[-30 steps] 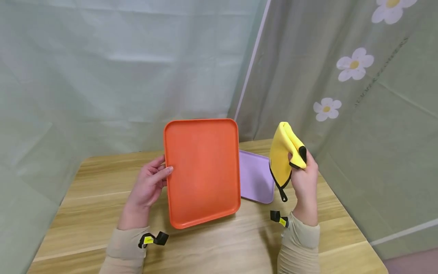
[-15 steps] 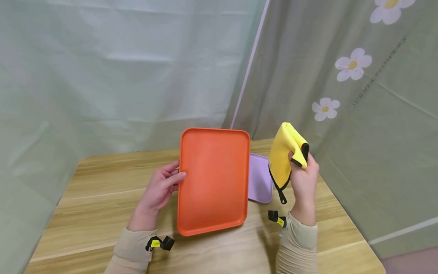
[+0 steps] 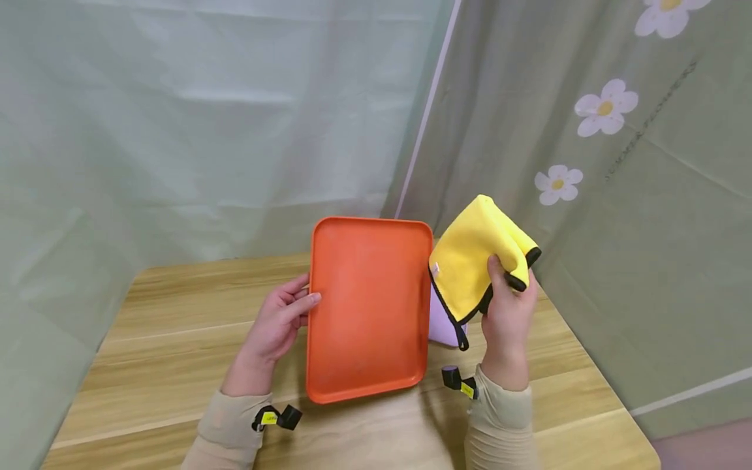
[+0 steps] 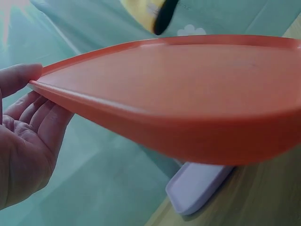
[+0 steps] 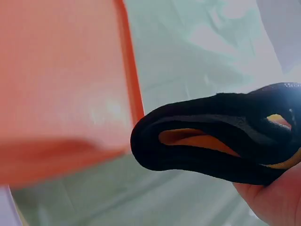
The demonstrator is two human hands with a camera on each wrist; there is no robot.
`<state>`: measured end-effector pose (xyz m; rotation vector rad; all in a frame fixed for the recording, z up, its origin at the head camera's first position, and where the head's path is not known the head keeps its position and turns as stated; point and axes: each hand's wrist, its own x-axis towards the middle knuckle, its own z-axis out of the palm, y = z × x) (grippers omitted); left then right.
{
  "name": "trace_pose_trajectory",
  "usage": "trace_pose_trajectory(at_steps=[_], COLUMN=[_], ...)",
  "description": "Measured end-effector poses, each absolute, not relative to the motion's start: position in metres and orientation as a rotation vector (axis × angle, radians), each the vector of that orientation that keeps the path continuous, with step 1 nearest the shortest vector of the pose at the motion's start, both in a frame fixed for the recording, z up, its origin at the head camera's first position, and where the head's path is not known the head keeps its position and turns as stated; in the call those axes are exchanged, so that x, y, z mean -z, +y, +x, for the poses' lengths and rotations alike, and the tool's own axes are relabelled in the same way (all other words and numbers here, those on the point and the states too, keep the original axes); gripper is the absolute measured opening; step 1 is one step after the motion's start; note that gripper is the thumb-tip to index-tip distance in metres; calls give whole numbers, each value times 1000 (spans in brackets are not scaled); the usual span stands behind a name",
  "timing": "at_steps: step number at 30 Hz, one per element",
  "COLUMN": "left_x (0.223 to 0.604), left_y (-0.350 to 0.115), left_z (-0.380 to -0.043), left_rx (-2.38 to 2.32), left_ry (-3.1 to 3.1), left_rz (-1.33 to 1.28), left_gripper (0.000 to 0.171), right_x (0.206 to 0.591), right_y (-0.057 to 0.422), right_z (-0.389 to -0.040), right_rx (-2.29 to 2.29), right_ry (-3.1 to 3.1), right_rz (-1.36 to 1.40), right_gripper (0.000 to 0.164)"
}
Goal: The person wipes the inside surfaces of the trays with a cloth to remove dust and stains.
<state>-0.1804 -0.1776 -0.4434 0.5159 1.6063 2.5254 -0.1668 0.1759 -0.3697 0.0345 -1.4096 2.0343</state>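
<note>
Wooden table (image 3: pixel 176 352) below. Orange tray (image 3: pixel 370 307) held up off it, tilted, long axis running near to far. Purple tray (image 3: pixel 440 326) beyond, mostly hidden. Yellow cloth (image 3: pixel 470 254) just right of the orange tray's free long edge; contact cannot be told. Right hand (image 3: pixel 510 320), nearer that edge, grips the bunched cloth, fingers curled. Left hand (image 3: pixel 279 320) pinches the opposite edge; left wrist view shows its fingers underneath, largely hidden in head view.
</note>
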Motion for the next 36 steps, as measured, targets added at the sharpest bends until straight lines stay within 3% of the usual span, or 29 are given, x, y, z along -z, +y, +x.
trace_pose_trajectory(at_steps=[11,19,29,36], left_x=[434,428,422,417], left_y=[-177,-172,-159,-154], left_z=[-172,-168,-159,-151], left_rx=[-2592,-2565,-2503,-2416], left_ry=[1622,1735,1844,1980], left_rz=[486,479,593,809], left_gripper=[48,47,50,52], right_x=[366,371,376,378], right_y=[135,103,78,80], right_z=[-161,-171,-165,-166], right_rx=[-1927,-1357,-1125,-1017], right_ry=[-1346,-1558,-1784,-1925], right_rz=[178,725,1001,1127], right_gripper=[29,25,19,40])
